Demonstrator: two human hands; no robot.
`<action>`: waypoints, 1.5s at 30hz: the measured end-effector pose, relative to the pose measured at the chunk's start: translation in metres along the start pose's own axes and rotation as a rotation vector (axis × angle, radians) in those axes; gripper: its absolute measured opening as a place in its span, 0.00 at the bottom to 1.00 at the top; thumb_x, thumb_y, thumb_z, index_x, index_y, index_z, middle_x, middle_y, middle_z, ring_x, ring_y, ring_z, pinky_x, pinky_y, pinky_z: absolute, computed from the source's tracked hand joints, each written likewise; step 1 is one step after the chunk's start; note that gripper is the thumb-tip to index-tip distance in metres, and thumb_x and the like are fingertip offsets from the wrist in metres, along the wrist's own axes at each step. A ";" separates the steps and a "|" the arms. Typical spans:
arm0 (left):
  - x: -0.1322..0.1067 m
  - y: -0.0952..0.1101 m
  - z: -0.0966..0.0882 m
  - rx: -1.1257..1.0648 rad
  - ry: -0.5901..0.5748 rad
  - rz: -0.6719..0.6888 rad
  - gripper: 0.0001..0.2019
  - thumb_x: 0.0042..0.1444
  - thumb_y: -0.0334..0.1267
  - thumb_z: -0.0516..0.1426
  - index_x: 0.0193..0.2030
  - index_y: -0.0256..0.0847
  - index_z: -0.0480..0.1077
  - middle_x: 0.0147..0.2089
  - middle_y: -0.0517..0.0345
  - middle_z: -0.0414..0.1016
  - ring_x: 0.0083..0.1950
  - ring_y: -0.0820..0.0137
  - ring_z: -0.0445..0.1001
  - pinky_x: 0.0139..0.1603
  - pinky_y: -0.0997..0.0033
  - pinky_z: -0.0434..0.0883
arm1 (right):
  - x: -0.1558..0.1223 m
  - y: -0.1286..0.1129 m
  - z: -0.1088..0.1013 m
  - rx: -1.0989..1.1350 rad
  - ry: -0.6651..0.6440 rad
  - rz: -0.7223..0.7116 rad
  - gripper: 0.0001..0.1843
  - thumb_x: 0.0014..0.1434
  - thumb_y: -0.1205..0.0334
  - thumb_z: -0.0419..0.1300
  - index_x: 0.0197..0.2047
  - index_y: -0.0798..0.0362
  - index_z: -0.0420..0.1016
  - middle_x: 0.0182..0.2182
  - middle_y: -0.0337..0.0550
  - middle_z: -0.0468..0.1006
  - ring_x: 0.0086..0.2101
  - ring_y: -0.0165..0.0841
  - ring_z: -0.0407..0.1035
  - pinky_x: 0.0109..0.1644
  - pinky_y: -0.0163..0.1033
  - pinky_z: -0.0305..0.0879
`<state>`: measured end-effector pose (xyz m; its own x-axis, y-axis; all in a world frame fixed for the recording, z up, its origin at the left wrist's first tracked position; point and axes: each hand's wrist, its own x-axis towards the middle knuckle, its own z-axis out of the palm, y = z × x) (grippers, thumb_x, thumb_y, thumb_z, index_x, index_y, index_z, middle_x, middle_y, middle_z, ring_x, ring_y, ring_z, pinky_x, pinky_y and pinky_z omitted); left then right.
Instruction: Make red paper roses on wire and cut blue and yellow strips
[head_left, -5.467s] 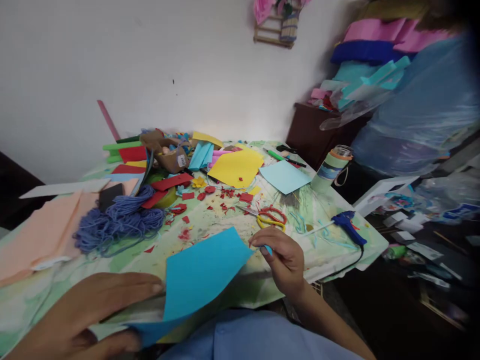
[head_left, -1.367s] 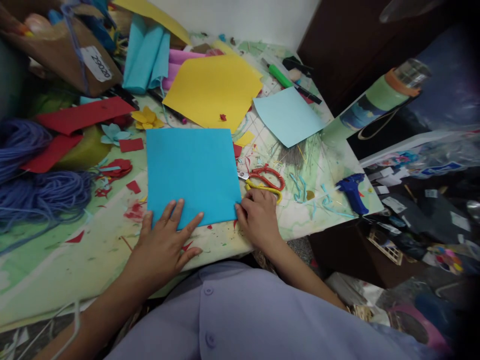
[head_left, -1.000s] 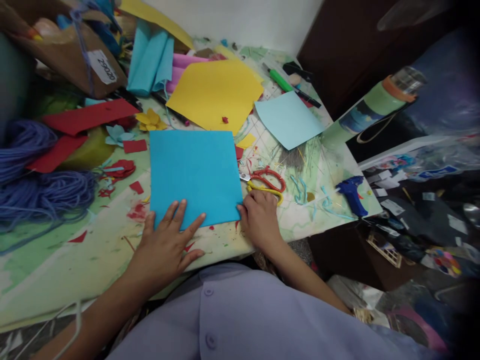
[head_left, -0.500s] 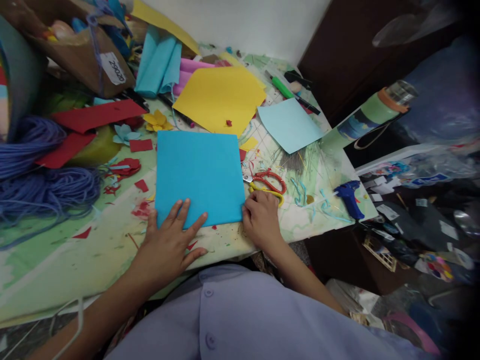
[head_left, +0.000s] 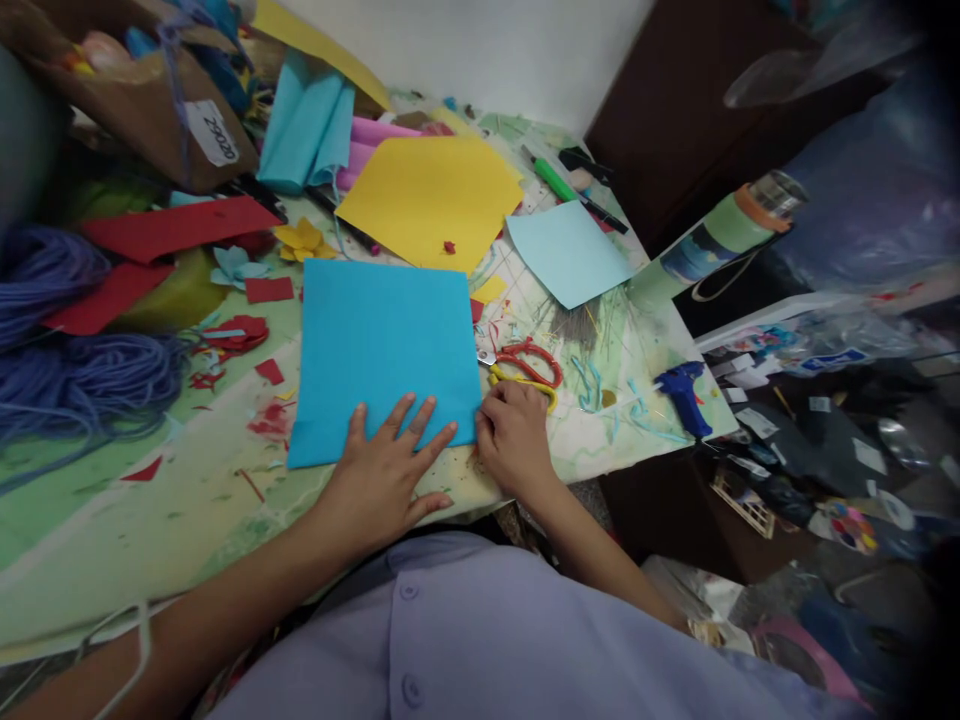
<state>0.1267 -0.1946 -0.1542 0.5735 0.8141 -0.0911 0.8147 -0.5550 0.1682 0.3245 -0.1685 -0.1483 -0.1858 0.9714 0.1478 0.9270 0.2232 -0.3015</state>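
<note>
A bright blue paper sheet (head_left: 384,350) lies flat on the patterned table (head_left: 187,500). My left hand (head_left: 386,475) rests open on the sheet's near edge, fingers spread and pressing it down. My right hand (head_left: 514,435) is curled at the sheet's near right corner, fingertips touching that corner. Red and yellow scissors (head_left: 525,368) lie just beyond my right hand.
A yellow sheet (head_left: 431,195), a pale blue sheet (head_left: 568,252), red paper scraps (head_left: 172,228), blue yarn (head_left: 67,375), a blue glue gun (head_left: 681,395), a green marker (head_left: 555,180) and a brown paper bag (head_left: 142,110) crowd the table. A bottle (head_left: 724,235) stands at the right edge.
My left hand slid right along the blue sheet's near edge, toward my right hand. The right hand stayed at the corner. Seconds ago both hands held the sheet in the air.
</note>
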 end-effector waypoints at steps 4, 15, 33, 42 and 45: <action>-0.002 -0.001 0.002 0.007 -0.006 -0.006 0.33 0.61 0.58 0.52 0.71 0.54 0.55 0.76 0.44 0.47 0.75 0.43 0.46 0.64 0.21 0.41 | 0.000 0.001 0.001 -0.020 0.008 0.011 0.09 0.63 0.64 0.55 0.33 0.53 0.74 0.41 0.47 0.73 0.44 0.41 0.60 0.49 0.47 0.53; -0.001 0.000 0.000 -0.009 -0.007 -0.005 0.32 0.61 0.58 0.52 0.70 0.55 0.57 0.76 0.43 0.48 0.74 0.41 0.47 0.62 0.17 0.42 | -0.012 -0.007 0.001 0.038 0.090 -0.120 0.24 0.67 0.53 0.50 0.61 0.58 0.65 0.63 0.58 0.64 0.64 0.46 0.54 0.66 0.55 0.49; -0.055 -0.056 0.007 0.056 0.113 -0.170 0.43 0.60 0.62 0.45 0.72 0.31 0.52 0.74 0.31 0.48 0.74 0.45 0.51 0.70 0.32 0.36 | -0.028 0.014 0.003 -0.112 -0.305 -0.389 0.54 0.62 0.29 0.41 0.74 0.67 0.41 0.72 0.61 0.43 0.71 0.44 0.39 0.73 0.51 0.41; -0.074 -0.069 0.014 0.142 0.168 -0.164 0.43 0.63 0.61 0.34 0.73 0.25 0.47 0.74 0.29 0.48 0.73 0.43 0.51 0.69 0.32 0.42 | -0.026 0.008 0.000 -0.142 -0.314 -0.378 0.51 0.64 0.32 0.43 0.73 0.66 0.45 0.72 0.61 0.46 0.71 0.44 0.43 0.72 0.51 0.42; -0.077 -0.073 0.015 0.164 0.172 -0.164 0.44 0.64 0.62 0.32 0.71 0.23 0.51 0.73 0.28 0.49 0.73 0.43 0.53 0.68 0.33 0.45 | -0.028 0.014 -0.005 -0.159 -0.315 -0.371 0.47 0.66 0.35 0.45 0.73 0.64 0.47 0.72 0.57 0.47 0.71 0.43 0.43 0.72 0.50 0.44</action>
<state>0.0240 -0.2191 -0.1738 0.4211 0.9046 0.0665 0.9065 -0.4222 0.0022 0.3447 -0.1932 -0.1522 -0.5784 0.8118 -0.0808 0.8135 0.5665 -0.1316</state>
